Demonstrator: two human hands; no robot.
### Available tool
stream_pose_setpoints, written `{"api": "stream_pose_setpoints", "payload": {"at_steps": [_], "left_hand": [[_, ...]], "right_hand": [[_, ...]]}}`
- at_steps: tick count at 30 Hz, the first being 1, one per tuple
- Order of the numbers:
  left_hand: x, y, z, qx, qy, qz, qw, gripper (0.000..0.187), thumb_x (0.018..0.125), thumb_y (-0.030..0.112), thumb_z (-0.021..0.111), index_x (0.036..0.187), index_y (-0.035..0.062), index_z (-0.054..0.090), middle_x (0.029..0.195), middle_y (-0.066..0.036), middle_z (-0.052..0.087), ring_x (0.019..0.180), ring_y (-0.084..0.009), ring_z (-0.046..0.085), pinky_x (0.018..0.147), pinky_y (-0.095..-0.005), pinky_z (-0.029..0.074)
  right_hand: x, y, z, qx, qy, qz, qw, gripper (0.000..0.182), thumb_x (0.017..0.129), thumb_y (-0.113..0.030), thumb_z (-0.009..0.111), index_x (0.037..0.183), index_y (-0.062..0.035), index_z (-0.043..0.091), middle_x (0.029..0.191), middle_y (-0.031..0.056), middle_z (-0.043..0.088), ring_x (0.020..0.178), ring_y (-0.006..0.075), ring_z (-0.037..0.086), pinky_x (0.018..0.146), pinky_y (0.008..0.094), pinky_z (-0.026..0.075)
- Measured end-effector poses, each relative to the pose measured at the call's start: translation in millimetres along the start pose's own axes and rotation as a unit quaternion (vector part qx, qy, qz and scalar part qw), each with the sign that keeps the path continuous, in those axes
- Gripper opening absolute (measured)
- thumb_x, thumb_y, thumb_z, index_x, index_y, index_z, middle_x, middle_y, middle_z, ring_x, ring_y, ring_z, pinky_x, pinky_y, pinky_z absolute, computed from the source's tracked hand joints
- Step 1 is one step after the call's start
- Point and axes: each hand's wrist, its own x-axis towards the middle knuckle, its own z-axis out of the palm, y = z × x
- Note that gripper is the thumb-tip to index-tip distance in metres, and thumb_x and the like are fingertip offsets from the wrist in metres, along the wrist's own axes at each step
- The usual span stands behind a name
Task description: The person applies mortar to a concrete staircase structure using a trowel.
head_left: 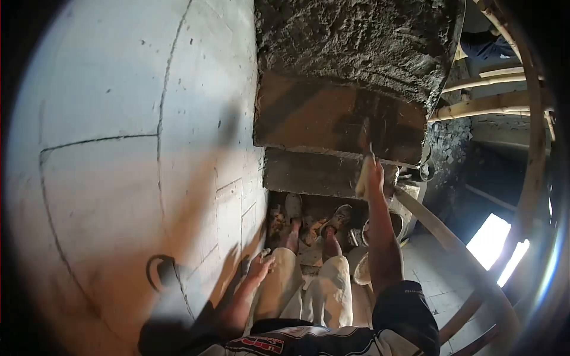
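My right hand (372,178) is stretched forward, its fingers wrapped round the handle of a trowel (367,133). The narrow blade points up, seen nearly edge-on before a smooth, damp brown band (314,113) of the wall. Below that band runs a second, lower ledge (320,172). Beside my left thigh, close to the pale wall, my left hand (261,266) hangs with its fingers apart and nothing visible in it.
Rough wet mortar (350,41) covers the upper surface. A pale block wall (107,101) with dark joints rises at left. Bamboo poles (439,228) cross the right side. A bucket-like container (386,222) stands right of my feet. Another person's dark clothing (487,44) shows at upper right.
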Motion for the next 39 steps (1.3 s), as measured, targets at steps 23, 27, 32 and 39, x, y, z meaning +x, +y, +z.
{"api": "stream_pose_setpoints", "payload": {"at_steps": [23, 27, 32, 39], "left_hand": [[29.9, -22.6, -28.8, 0.005, -0.008, 0.011, 1.0, 0.042, 0.086, 0.019, 0.062, 0.124, 0.0067, 0.047, 0.106, -0.007, 0.059, 0.084, -0.0192, 0.063, 0.064, -0.0297, 0.051], [23.9, -5.7, -8.7, 0.01, -0.013, -0.035, 0.999, 0.043, 0.087, 0.019, 0.061, 0.126, 0.0075, 0.046, 0.109, -0.009, 0.058, 0.087, -0.0204, 0.063, 0.066, -0.0304, 0.051], [23.6, 7.4, 11.2, 0.015, -0.013, -0.027, 0.999, 0.047, 0.085, 0.021, 0.064, 0.126, 0.006, 0.048, 0.11, -0.007, 0.058, 0.089, -0.0152, 0.06, 0.064, -0.028, 0.051], [9.3, 18.6, 42.5, 0.037, 0.001, -0.005, 0.999, 0.04, 0.086, 0.017, 0.063, 0.122, 0.0054, 0.051, 0.104, -0.006, 0.061, 0.088, -0.0152, 0.06, 0.065, -0.0283, 0.051]], "right_hand": [[36.9, 3.1, 169.4, -0.75, -0.081, -0.44, 0.487, 0.033, 0.078, -0.018, 0.054, 0.103, 0.0034, 0.059, 0.098, 0.0151, 0.058, 0.092, 0.0259, 0.06, 0.065, 0.0345, 0.052], [74.7, -8.1, 65.2, -0.733, -0.009, -0.36, 0.577, 0.038, 0.077, -0.016, 0.057, 0.11, 0.0038, 0.054, 0.1, 0.0172, 0.056, 0.091, 0.0279, 0.057, 0.069, 0.036, 0.051], [125.7, -13.8, -44.6, -0.692, -0.003, -0.45, 0.564, 0.034, 0.077, -0.015, 0.054, 0.108, -0.0021, 0.055, 0.091, 0.0168, 0.056, 0.08, 0.0306, 0.058, 0.07, 0.0394, 0.05], [185.9, -16.0, -139.4, -0.595, 0.046, -0.345, 0.724, 0.025, 0.08, -0.012, 0.053, 0.104, -0.0066, 0.057, 0.087, 0.0142, 0.057, 0.073, 0.0268, 0.058, 0.059, 0.0378, 0.047]]}}
